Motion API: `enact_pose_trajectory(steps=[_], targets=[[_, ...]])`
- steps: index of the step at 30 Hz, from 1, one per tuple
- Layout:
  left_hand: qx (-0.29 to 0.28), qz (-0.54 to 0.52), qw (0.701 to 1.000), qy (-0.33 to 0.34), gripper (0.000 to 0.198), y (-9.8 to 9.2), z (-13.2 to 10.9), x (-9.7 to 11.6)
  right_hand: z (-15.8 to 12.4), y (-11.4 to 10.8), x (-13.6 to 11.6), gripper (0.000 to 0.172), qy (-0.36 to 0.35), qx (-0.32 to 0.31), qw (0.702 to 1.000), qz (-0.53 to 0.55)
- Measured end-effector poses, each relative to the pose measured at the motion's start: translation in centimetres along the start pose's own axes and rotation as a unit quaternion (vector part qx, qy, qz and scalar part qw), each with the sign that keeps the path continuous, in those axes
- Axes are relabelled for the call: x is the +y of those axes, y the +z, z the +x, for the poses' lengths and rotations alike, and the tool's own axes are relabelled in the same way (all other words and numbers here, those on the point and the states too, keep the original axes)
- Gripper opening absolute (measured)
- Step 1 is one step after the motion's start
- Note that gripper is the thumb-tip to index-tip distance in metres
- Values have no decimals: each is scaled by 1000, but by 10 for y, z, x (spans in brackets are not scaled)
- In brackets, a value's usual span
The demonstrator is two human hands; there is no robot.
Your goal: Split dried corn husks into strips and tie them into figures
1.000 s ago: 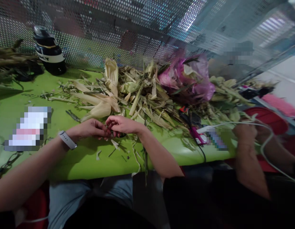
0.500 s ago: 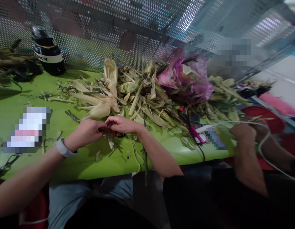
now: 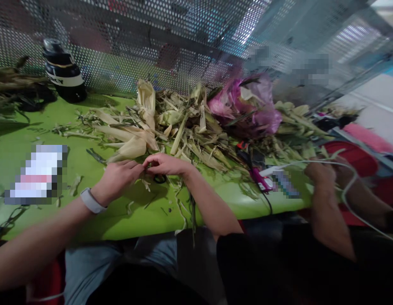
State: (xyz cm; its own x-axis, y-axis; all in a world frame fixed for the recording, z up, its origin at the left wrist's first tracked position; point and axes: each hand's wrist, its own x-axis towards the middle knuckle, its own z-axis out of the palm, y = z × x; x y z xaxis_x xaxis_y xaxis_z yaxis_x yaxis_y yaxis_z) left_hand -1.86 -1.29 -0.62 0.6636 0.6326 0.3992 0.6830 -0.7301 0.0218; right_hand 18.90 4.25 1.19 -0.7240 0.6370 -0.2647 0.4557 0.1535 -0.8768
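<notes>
My left hand, with a white wristband, and my right hand meet fingertip to fingertip over the green table. Both are pinched on a small dark piece I cannot make out; a dark loop lies just under them. Pale dry corn husks lie directly behind the hands, part of a long heap of husks and stalks.
A pink plastic bag sits in the heap. Another person's hand works at the right near a white cable and pink-handled scissors. A black-and-white bottle stands at the back left against perforated metal mesh.
My left hand has curled and drawn closer to the right hand's fingertips; the wrist shifted slightly right. The husk heap has not moved.
</notes>
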Motion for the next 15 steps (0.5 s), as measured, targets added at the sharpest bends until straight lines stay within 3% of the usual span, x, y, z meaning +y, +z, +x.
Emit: enact_pose_trajectory(steps=[4,9,12,15], targets=[[-3,7,1000,-15,28,-1,1,-1,0,-4,5,17,-14,6,1000,2],[-7,-38,998,-46,30,-3,4,-1,-11,-18,3,13,-67,64,988,-126],[-22,-62,996,-60,34,-4,6,-3,-22,-37,7,11,-53,50,982,-175],[-28,-90,992,-82,34,-4,9,-7,-31,-56,18,13,-25,39,989,-142]])
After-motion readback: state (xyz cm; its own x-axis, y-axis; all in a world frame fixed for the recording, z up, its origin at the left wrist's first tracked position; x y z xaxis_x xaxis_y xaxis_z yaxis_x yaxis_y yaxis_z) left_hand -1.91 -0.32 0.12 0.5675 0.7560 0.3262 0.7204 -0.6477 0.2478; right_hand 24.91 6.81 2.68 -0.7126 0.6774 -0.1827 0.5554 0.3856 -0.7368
